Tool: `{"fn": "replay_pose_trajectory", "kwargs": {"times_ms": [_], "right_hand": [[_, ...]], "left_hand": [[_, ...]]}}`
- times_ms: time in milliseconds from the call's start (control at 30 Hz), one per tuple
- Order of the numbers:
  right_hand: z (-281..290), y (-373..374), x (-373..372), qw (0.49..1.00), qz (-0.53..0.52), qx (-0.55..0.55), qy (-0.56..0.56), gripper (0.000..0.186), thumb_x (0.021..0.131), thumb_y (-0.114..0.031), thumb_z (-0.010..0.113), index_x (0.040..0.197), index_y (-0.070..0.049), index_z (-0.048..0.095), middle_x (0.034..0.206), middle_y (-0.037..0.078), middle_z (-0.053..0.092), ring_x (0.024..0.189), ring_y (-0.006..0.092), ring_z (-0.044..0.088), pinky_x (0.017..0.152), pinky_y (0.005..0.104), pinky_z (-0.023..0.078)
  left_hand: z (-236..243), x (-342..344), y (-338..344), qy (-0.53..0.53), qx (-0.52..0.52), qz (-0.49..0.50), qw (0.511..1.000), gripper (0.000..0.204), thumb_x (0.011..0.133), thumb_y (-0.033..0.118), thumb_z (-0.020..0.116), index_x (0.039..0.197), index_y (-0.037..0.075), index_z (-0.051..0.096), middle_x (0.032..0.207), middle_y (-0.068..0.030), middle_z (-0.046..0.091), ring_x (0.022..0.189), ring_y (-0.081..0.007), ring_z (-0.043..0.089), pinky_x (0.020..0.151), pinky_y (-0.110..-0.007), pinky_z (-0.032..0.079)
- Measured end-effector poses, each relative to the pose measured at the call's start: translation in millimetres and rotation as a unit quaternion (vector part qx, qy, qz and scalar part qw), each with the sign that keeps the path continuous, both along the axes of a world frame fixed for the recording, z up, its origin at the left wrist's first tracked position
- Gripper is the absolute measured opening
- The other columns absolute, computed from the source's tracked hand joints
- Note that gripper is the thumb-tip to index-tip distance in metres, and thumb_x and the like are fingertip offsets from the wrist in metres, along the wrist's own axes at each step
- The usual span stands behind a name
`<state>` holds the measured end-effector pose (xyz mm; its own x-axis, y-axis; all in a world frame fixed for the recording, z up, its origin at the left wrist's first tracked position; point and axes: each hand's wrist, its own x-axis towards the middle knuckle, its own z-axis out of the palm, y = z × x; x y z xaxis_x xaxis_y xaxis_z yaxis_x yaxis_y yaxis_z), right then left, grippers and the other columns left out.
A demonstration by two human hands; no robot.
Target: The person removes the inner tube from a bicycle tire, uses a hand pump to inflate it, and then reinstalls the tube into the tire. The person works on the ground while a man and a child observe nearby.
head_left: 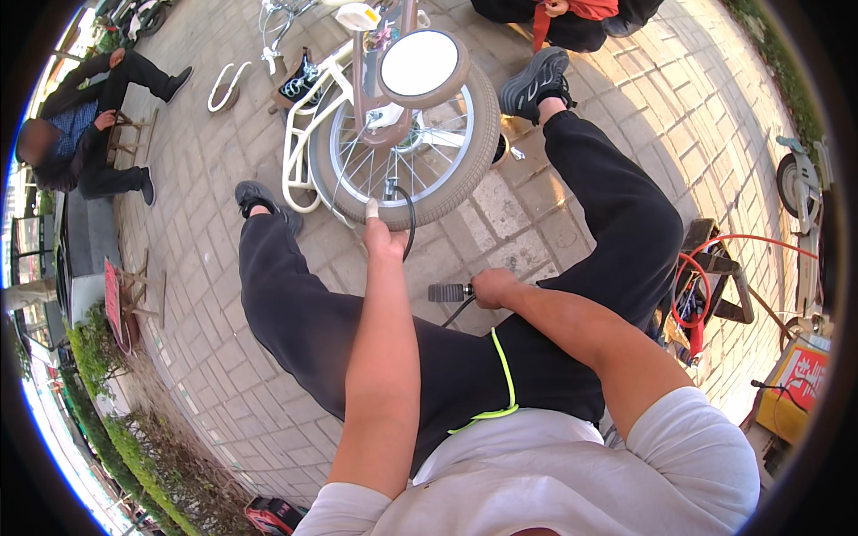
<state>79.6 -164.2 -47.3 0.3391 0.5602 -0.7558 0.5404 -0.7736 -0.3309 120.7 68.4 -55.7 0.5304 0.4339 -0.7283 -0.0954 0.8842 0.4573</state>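
The bicycle wheel (466,170) is in front of me, with a grey-brown tyre and silver spokes. A black air hose (412,210) curves from its valve area (391,186) down behind my left hand (384,239). That hand is closed at the tyre's near edge, one finger with a pale tip lying along the sidewall; its other fingers are mostly hidden. Lower and to the right, my right hand (494,288) is wrapped round a tyre inflator (447,292), whose grey ribbed end sticks out to the left. Black hose also shows below the inflator.
The cream bicycle frame (299,147) and a round white-faced part (420,64) surround the wheel. A toolbox (706,286) with a red hose (746,238) stands at right. Someone (85,121) sits at far left; another person's hand (556,7) shows at the top.
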Motion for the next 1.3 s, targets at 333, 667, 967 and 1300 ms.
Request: {"fn": "replay_pose_trajectory", "kwargs": {"times_ms": [333,667,967,1300], "right_hand": [[6,2,1,1.000,-0.011,0.015,0.012,0.023,0.073,-0.018,0.054,0.091,-0.009,0.067,0.092,0.014,0.067,0.087,0.0326,0.065,0.074,0.0428,0.053],[-3,1,1,1.000,-0.002,0.010,0.006,0.023,0.073,-0.017,0.054,0.090,-0.008,0.067,0.092,0.015,0.067,0.086,0.0327,0.065,0.073,0.0430,0.053],[-1,1,1,1.000,0.003,0.002,0.010,0.024,0.074,-0.016,0.054,0.092,-0.007,0.068,0.094,0.015,0.067,0.089,0.0322,0.065,0.075,0.0425,0.053],[-40,-9,18,0.970,-0.080,0.019,0.227,0.020,0.073,-0.012,0.054,0.081,0.000,0.067,0.073,0.015,0.065,0.061,0.0264,0.063,0.054,0.0409,0.049]], "left_hand": [[-1,0,0,0.006,0.002,0.006,1.000,0.045,0.090,0.028,0.061,0.124,0.002,0.048,0.117,-0.0096,0.057,0.104,-0.0252,0.057,0.094,-0.043,0.046],[0,0,0,0.003,-0.001,0.002,1.000,0.045,0.090,0.029,0.061,0.124,0.003,0.048,0.119,-0.0092,0.057,0.105,-0.0254,0.057,0.095,-0.042,0.045],[1,0,-1,0.006,-0.001,-0.003,1.000,0.045,0.089,0.029,0.061,0.123,0.003,0.049,0.118,-0.0092,0.057,0.105,-0.0257,0.056,0.093,-0.043,0.046],[6,-2,0,0.010,0.004,-0.020,1.000,0.049,0.089,0.031,0.062,0.126,0.005,0.046,0.121,-0.0108,0.055,0.108,-0.0291,0.055,0.092,-0.049,0.046]]}}
